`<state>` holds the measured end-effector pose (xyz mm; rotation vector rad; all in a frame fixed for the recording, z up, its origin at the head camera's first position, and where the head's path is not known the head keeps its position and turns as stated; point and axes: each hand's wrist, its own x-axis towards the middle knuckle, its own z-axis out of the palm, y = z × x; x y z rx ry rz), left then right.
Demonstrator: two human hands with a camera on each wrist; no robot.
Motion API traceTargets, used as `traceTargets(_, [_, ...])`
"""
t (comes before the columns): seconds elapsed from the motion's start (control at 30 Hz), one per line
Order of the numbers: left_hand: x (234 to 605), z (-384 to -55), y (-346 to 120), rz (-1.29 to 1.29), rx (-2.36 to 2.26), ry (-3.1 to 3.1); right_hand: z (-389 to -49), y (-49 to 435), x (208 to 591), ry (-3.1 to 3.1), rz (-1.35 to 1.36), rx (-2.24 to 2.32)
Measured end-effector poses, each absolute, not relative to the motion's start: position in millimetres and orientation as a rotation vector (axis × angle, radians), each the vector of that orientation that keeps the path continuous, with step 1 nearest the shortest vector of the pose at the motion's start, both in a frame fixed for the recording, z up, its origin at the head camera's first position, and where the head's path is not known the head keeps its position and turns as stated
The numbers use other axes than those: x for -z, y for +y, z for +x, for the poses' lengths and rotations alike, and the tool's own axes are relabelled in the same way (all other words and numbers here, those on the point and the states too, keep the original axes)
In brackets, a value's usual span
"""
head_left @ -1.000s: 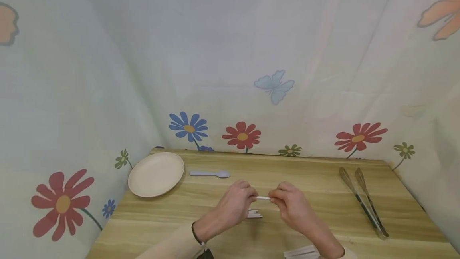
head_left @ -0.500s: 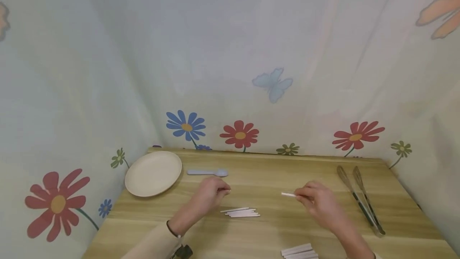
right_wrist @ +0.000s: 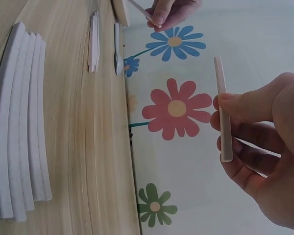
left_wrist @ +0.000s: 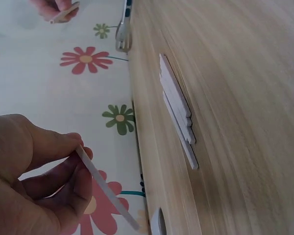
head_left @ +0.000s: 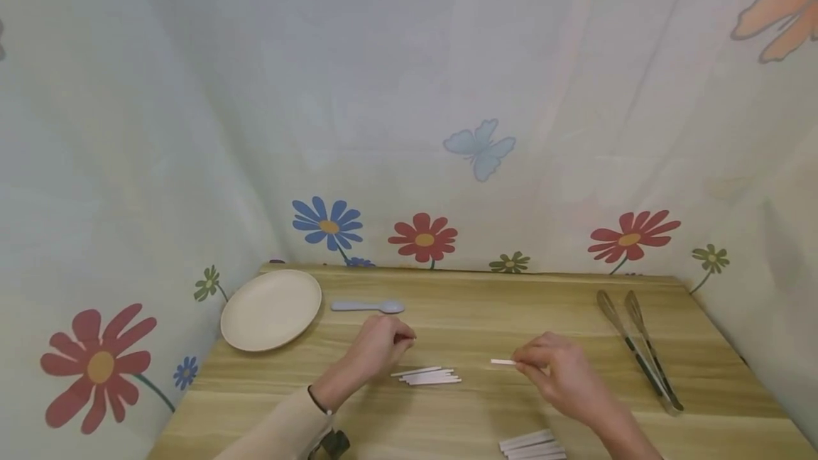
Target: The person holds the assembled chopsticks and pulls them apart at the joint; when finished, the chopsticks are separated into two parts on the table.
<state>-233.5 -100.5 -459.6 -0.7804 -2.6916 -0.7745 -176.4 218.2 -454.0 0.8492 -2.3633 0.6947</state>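
My left hand (head_left: 377, 343) pinches a thin white stick (left_wrist: 108, 188) between thumb and fingertips; it hardly shows in the head view. A short white stick (right_wrist: 225, 127) is held by the thumb and fingers of my right hand (head_left: 559, 371), pointing left in the head view. Both hands are raised above the table, well apart. A small pile of white sticks (head_left: 428, 378) lies on the wood between them. Nearer the front edge, below my right hand, sits a second bundle of white sticks (head_left: 533, 446), side by side.
A round cream plate (head_left: 271, 311) stands at the back left of the wooden table (head_left: 486, 300). Beside it lies a pale blue-grey spoon (head_left: 358, 307). Long metal tongs (head_left: 639, 355) with dark grips lie at the right. A flowered curtain (head_left: 358, 91) encloses the table.
A second ago both hands met at one white stick. They have since parted left and right, each with a white piece. Lately the right hand has dropped slightly and shifted left.
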Motion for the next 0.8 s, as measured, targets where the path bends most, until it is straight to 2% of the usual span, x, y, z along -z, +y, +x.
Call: traceTargets(0.8, [475, -241, -83, -0.827, 0.774, -2.836, -162, 223, 464, -2.409, 0.972, -0.701])
